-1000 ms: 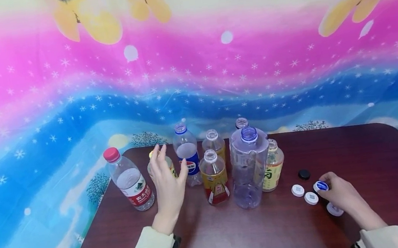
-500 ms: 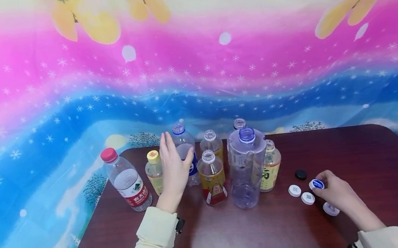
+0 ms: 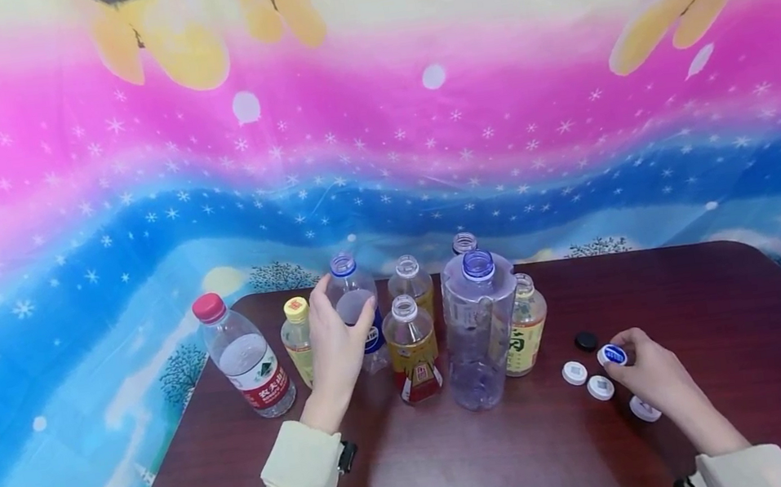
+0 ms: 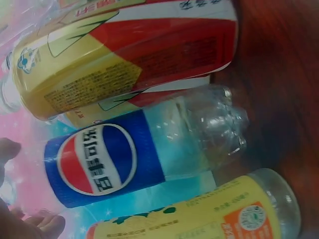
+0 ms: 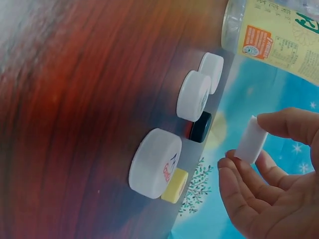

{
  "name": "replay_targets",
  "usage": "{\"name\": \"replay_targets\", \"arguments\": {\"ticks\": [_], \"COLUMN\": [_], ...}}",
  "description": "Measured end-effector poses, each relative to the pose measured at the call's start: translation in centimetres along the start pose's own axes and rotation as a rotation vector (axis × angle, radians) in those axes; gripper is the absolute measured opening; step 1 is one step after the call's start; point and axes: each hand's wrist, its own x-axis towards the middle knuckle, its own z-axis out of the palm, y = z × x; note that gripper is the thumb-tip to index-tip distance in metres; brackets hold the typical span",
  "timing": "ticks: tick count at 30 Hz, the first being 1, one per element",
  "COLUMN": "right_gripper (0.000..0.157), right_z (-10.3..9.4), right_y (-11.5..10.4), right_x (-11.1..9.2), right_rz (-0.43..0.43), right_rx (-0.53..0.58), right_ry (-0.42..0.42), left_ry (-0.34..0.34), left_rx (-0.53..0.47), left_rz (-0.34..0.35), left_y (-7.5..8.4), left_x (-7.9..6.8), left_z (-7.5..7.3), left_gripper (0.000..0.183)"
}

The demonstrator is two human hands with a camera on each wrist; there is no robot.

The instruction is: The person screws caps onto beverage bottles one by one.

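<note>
My left hand (image 3: 336, 345) holds the upper part of a Pepsi bottle (image 4: 99, 162) with a blue label and an uncapped neck. Thumb and fingers lie on either side of it in the left wrist view. Over the right part of the table, my right hand (image 3: 654, 373) pinches a white bottle cap (image 5: 251, 141) with a blue top (image 3: 613, 355) between thumb and fingers. Below it lie two small white caps (image 3: 600, 388), a black cap (image 3: 585, 341) and a larger white cap (image 3: 645, 408). A yellow cap (image 5: 174, 185) shows only in the right wrist view.
Left of the Pepsi bottle stand a red-capped water bottle (image 3: 246, 357) and a yellow-capped bottle (image 3: 297, 342). To its right are a gold-and-red label bottle (image 3: 414, 351), a large purple-tinted bottle (image 3: 477, 347) and a yellow-label bottle (image 3: 526, 332), all uncapped. A patterned cloth (image 3: 376, 130) hangs behind.
My left hand has moved right from in front of the yellow-capped bottle and taken hold of the Pepsi bottle, whose neck is slightly lower. My right hand keeps the blue-topped cap, barely moving.
</note>
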Motion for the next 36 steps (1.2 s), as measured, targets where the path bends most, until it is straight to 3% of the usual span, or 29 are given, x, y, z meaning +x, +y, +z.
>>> {"name": "replay_targets", "arguments": {"ticks": [5,16,25,31,36], "right_gripper": [0.045,0.048,0.042,0.037,0.033], "right_z": [0.0,-0.2,-0.5,-0.6,-0.6], "right_y": [-0.2,-1.1,-3.3,-5.6,-7.1], "right_x": [-0.3,-1.2,-2.4,-3.5,-4.4], "right_rz": [-0.011,-0.065,-0.126,-0.214,-0.255], "right_rx": [0.016,0.062,0.106,0.109,0.134], "right_ry": [0.037,0.153,0.288,0.374,0.419], "left_ry": [0.05,0.195,0.186,0.215,0.185], "left_rx": [-0.033,0.018,0.03,0.017,0.009], "left_rz": [0.016,0.118,0.149,0.329,0.448], "left_y": [-0.3,-1.1,-1.1,-0.2,0.8], "left_x": [-1.2,-3.9,-6.7,-8.1,-9.1], "left_z": [-0.5,-2.1,-3.2,-2.4,-1.2], "left_gripper": [0.071,0.073,0.077,0.069,0.065]}}
